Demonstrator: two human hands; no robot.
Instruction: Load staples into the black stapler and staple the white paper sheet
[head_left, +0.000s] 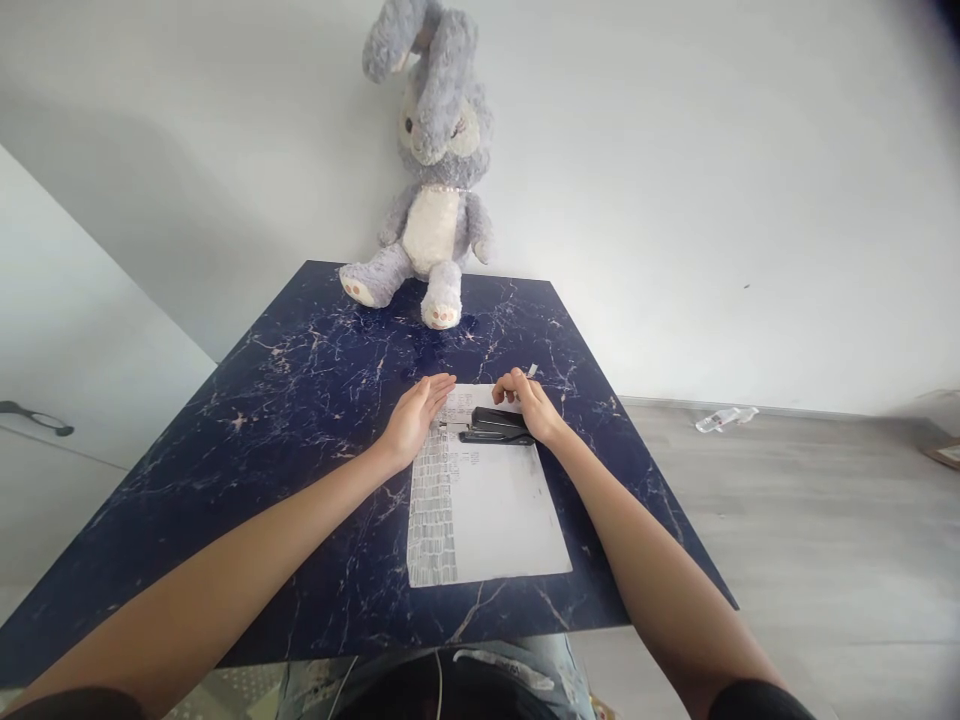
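Note:
A white sheet of paper [487,510] with a printed strip down its left side lies on the dark blue marble table [300,430]. A black stapler [496,426] rests across the sheet's upper part. My left hand [416,415] lies flat and open on the paper's upper left corner, fingers together and stretched out. My right hand [529,398] sits at the paper's upper right corner beside the stapler's rear end, fingers curled in a pinch on a small white bit, apparently the paper's corner.
A grey and white plush rabbit [431,180] sits at the table's far edge against the white wall. A clear plastic bottle [724,418] lies on the grey floor to the right. A white cabinet with a dark handle [37,415] stands at left.

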